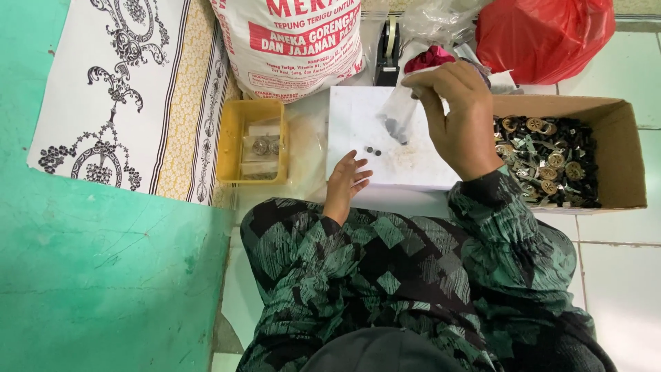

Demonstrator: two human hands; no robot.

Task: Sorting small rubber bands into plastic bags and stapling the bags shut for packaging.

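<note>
My right hand is raised over a white board and pinches the top of a small clear plastic bag that hangs down with a few dark small parts at its bottom. My left hand rests on the board's near edge, fingers spread, holding nothing. Two small dark round parts lie on the board just beyond its fingertips. Both arms wear dark green patterned sleeves.
A yellow tray with small filled bags sits left of the board. A cardboard box of several dark and brass-coloured parts stands at the right. Behind are a white printed sack, a tape dispenser and a red plastic bag.
</note>
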